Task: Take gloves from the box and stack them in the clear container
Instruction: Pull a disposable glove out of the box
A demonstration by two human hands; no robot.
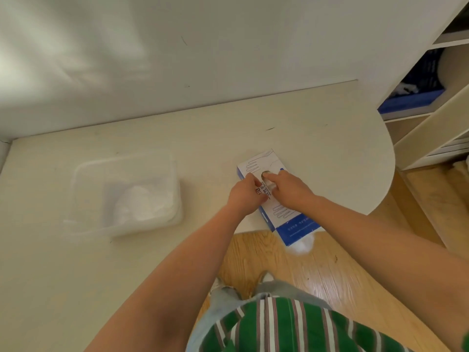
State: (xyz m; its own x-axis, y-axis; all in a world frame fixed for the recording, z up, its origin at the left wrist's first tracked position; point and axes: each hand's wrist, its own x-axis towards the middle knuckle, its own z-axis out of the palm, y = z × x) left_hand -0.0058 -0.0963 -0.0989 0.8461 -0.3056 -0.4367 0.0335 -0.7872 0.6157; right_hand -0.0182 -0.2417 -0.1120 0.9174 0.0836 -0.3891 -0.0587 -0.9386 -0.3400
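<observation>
Green-and-white striped shirt cloth [291, 323] fills the nearest edge, above the wooden plank floor [330, 275]. Both bare forearms reach out to the white-and-blue cardboard glove box [294, 222], which lies on the cream table [76, 275] with its near end overhanging the edge. The left hand [245, 195] rests on the box top beside the oval opening [265, 174], seemingly steadying it. The right hand [288, 186] has its fingertips at that opening. Whether either hand has actually pinched a glove I cannot tell.

To the left, well apart, stands the clear plastic rectangular container [83, 174], already holding a heap of white gloves [142, 201]. The step looks like drawing another glove. Next comes a clean pull, then a carry leftward onto that heap.
</observation>
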